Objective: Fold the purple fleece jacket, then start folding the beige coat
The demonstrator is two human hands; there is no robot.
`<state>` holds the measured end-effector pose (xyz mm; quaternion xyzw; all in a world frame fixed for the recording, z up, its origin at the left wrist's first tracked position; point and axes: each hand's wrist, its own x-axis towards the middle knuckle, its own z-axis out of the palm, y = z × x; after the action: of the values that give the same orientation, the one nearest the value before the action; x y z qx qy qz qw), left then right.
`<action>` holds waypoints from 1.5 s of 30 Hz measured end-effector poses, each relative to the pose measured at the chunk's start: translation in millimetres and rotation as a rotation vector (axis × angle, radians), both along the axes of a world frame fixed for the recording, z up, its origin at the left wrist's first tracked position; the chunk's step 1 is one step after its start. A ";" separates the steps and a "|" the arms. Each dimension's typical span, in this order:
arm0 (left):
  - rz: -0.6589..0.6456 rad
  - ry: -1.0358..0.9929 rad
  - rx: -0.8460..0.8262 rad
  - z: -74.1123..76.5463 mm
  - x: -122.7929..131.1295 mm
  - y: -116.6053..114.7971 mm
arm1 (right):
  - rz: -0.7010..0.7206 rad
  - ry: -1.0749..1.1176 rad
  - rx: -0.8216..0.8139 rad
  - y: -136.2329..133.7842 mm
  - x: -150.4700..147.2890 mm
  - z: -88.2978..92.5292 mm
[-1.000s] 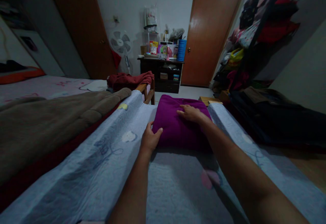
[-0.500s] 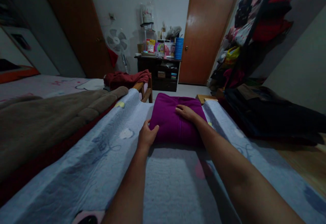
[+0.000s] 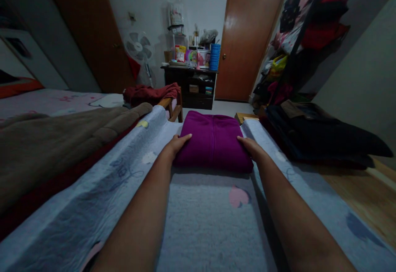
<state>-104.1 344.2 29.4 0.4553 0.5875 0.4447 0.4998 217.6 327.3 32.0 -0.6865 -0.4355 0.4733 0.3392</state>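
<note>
We see the folded purple garment [image 3: 213,140] lying on the pale blue quilted cover [image 3: 198,226], at its far end, with a hand at each side. Half a second ago our right hand [image 3: 252,147] rests flat on top of it; now that hand is at the right edge, thumb laid on the rim. Our left hand [image 3: 178,143] stays on the left edge but sits farther along it, its thumb reaching onto the top. The fingers of both hands grip the garment from opposite sides. With the right forearm out of the way, we now see the near right corner and the whole vertical seam down the middle. The pink patch [image 3: 239,197] on the cover, earlier partly in shadow, shows clearly too.

Most of the fingers are hidden down the garment's sides, so we cannot tell how far they reach beneath it. Our forearms run out of view at the bottom. The brown plush blanket [image 3: 77,136] is cut off at the left. At right, the separate layers of the dark clothes pile [image 3: 324,136] are hard to make out, and the hanging bags [image 3: 324,37] blur into shadow.
</note>
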 end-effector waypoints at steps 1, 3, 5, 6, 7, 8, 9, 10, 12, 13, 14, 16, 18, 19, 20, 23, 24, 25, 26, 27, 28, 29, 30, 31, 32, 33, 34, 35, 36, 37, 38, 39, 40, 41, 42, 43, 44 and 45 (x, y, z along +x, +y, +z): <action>-0.046 -0.055 -0.077 6.4 1.2 3.8 | -0.028 0.107 -0.040 -1.7 -3.1 1.9; -0.116 -0.133 -0.238 17.0 3.4 9.4 | -0.052 0.256 -0.102 -3.5 -8.0 6.1; -0.138 -0.175 -0.344 23.1 5.0 12.6 | -0.054 0.345 -0.143 -3.8 -10.4 8.9; -0.144 -0.187 -0.381 24.4 5.6 13.4 | -0.057 0.379 -0.160 -3.5 -10.9 9.5; -0.152 -0.195 -0.409 24.9 6.0 13.8 | -0.064 0.414 -0.171 -2.9 -11.2 9.6; -0.159 -0.201 -0.425 24.8 6.3 13.9 | -0.074 0.453 -0.175 -2.0 -11.3 9.2; -0.163 -0.207 -0.433 24.3 6.7 13.7 | -0.084 0.497 -0.173 -1.0 -11.5 8.7; -0.164 -0.218 -0.438 23.8 7.1 13.2 | -0.088 0.542 -0.163 0.1 -11.8 8.1; -0.165 -0.265 -0.449 22.7 7.8 11.3 | -0.091 0.625 -0.130 1.8 -12.9 7.4; -0.167 -0.299 -0.451 22.3 8.0 9.9 | -0.094 0.654 -0.115 2.1 -13.5 7.4; -0.173 -0.337 -0.453 21.9 7.8 8.2 | -0.100 0.673 -0.104 1.8 -14.2 7.9; -0.192 -0.412 -0.451 21.3 6.8 4.0 | -0.114 0.707 -0.080 -1.2 -15.1 9.8; -0.207 -0.452 -0.443 20.7 5.1 -1.3 | -0.114 0.740 -0.060 -7.7 -15.2 13.5; -0.209 -0.456 -0.436 20.7 4.3 -4.5 | -0.111 0.752 -0.052 -12.1 -15.0 16.0; -0.205 -0.455 -0.421 21.0 3.6 -8.1 | -0.110 0.759 -0.047 -17.4 -14.7 18.9; -0.181 -0.471 -0.321 24.6 3.1 -22.7 | -0.106 0.761 -0.034 -37.1 -13.9 29.9; -0.177 -0.485 -0.276 26.8 3.2 -29.3 | -0.102 0.759 -0.028 -44.9 -14.0 33.8; -0.178 -0.498 -0.233 29.6 3.4 -36.9 | -0.097 0.757 -0.020 -53.4 -14.2 37.6; -0.183 -0.506 -0.197 32.8 3.5 -45.6 | -0.092 0.757 -0.008 -62.5 -14.7 41.1; -0.189 -0.510 -0.163 36.3 3.5 -55.3 | -0.087 0.758 0.004 -72.2 -15.3 44.1; -0.189 -0.508 -0.132 40.0 3.3 -66.0 | -0.085 0.762 0.018 -82.7 -16.1 46.5; -0.184 -0.503 -0.103 43.5 3.0 -77.6 | -0.085 0.768 0.029 -93.9 -17.1 48.3; -0.172 -0.494 -0.080 46.8 2.6 -89.9 | -0.087 0.775 0.040 -105.8 -18.1 49.5; -0.157 -0.484 -0.064 49.4 2.0 -102.7 | -0.088 0.782 0.049 -118.2 -19.3 50.1; -0.141 -0.476 -0.054 51.5 1.3 -115.9 | -0.091 0.787 0.060 -131.2 -20.5 50.2; -0.128 -0.473 -0.046 52.8 0.5 -129.4 | -0.094 0.792 0.073 -144.6 -21.8 50.1; -0.118 -0.474 -0.038 53.5 -0.6 -142.9 | -0.099 0.798 0.088 -158.2 -23.2 49.8; -0.111 -0.477 -0.026 53.6 -1.9 -156.3 | -0.103 0.804 0.102 -172.0 -24.6 49.5; -0.106 -0.482 -0.009 53.2 -3.4 -169.6 | -0.106 0.811 0.111 -185.8 -26.2 49.5; -0.102 -0.484 0.009 52.6 -5.3 -182.7 | -0.107 0.816 0.114 -199.5 -27.9 49.8; -0.101 -0.483 0.021 51.8 -7.4 -195.5 | -0.108 0.818 0.115 -213.0 -29.8 50.4; -0.103 -0.481 0.025 50.9 -9.8 -208.1 | -0.108 0.816 0.114 -226.0 -31.8 51.0; -0.109 -0.478 0.022 49.7 -12.3 -220.3 | -0.107 0.810 0.113 -238.5 -34.0 51.6; -0.113 -0.477 0.013 48.3 -14.8 -232.2 | -0.105 0.802 0.109 -250.2 -36.2 51.6; -0.118 -0.476 0.003 46.5 -17.4 -243.5 | -0.102 0.794 0.106 -261.0 -38.3 50.6; -0.122 -0.478 -0.007 44.1 -19.8 -254.2 | -0.097 0.788 0.101 -270.7 -40.4 48.4; -0.124 -0.481 -0.022 41.0 -22.2 -264.1 | -0.090 0.782 0.094 -279.2 -42.1 44.6; -0.124 -0.482 -0.049 37.2 -24.4 -273.1 | -0.082 0.773 0.083 -286.4 -43.4 39.3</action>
<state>-128.5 71.1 66.6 0.3591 0.4329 0.4944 0.6628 174.2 41.0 71.3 -0.4603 -0.2665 0.6649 0.5245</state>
